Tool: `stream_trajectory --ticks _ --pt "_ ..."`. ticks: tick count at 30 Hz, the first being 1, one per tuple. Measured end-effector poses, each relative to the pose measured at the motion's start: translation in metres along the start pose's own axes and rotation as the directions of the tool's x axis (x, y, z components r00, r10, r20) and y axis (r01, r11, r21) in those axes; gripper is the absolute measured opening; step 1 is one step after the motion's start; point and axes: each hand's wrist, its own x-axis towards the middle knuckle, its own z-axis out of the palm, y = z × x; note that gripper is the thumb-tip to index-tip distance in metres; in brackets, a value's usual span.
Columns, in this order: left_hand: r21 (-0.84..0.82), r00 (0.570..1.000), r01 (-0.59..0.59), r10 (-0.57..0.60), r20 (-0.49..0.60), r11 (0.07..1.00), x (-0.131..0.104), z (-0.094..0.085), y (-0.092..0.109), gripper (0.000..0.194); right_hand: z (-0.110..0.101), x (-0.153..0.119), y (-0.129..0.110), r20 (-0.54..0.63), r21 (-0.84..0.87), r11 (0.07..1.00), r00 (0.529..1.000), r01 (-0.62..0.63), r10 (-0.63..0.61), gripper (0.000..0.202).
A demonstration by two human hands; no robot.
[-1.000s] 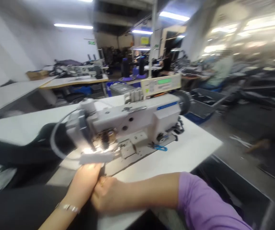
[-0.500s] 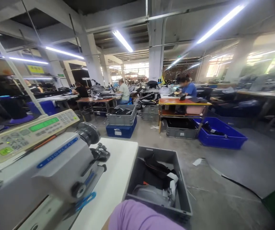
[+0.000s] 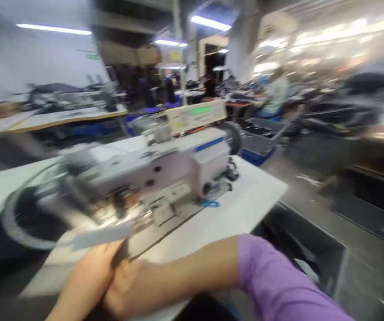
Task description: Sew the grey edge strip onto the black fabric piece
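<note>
Pinching together at the near table [image 3: 252,200] edge, the left hand [image 3: 85,285] and right hand [image 3: 135,292] close on a dark strip [image 3: 121,253] in front of the sewing machine [image 3: 152,174]. Blur hides the fingertips, so how much each hand grips cannot be told exactly. The strip runs from the hands toward the needle area. It looks thin, soft and light, likely to flop or slide; holding it close to its edge with both hands should keep it flat.
</note>
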Motion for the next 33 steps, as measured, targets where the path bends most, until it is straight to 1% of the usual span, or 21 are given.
stream_trajectory --ticks 1,2,3,7,10,13,17,26,29,33 --pt "0.009 0.998 0.031 -0.031 0.048 0.999 -0.007 -0.005 -0.001 0.049 0.006 0.009 -0.005 -0.061 0.027 0.997 0.996 0.068 -0.066 0.018" --pt "0.011 0.996 0.052 -0.053 0.07 0.999 -0.009 -0.01 0.001 0.045 0.011 0.015 -0.007 -0.11 0.023 0.995 0.989 0.101 -0.098 0.017" --pt "0.02 0.993 0.084 -0.085 0.076 0.996 -0.007 -0.014 0.002 0.044 0.014 0.017 -0.006 -0.134 0.007 0.994 0.985 0.106 -0.104 0.016" --pt "0.03 0.983 0.144 -0.146 0.113 0.989 0.005 -0.026 0.011 0.04 0.017 0.014 -0.001 -0.146 -0.043 0.997 0.986 0.07 -0.076 0.017" --pt "0.031 0.978 0.16 -0.163 0.13 0.987 0.004 -0.031 0.015 0.036 0.014 0.013 -0.003 -0.163 -0.067 0.997 0.985 0.048 -0.059 0.018" --pt "0.044 0.976 0.165 -0.17 0.137 0.985 0.002 -0.033 0.016 0.036 0.014 0.016 -0.006 -0.188 -0.075 0.996 0.981 0.043 -0.056 0.018" --pt "0.054 0.968 0.182 -0.188 0.165 0.982 0.004 -0.033 0.017 0.035 0.013 0.019 -0.005 -0.168 -0.012 1.0 0.986 0.018 -0.019 0.019" --pt "-0.023 0.957 0.22 -0.212 0.198 0.975 0.009 -0.037 0.019 0.034 0.009 0.019 -0.002 -0.105 0.07 0.997 0.994 -0.016 0.023 0.02" --pt "-0.048 0.956 0.239 -0.226 0.189 0.97 0.009 -0.037 0.02 0.033 0.011 0.018 -0.001 -0.095 0.096 0.995 0.995 -0.024 0.033 0.02" --pt "-0.087 0.965 0.228 -0.214 0.153 0.97 0.009 -0.034 0.018 0.031 0.01 0.017 0.001 -0.086 0.118 0.993 0.996 -0.027 0.038 0.019"
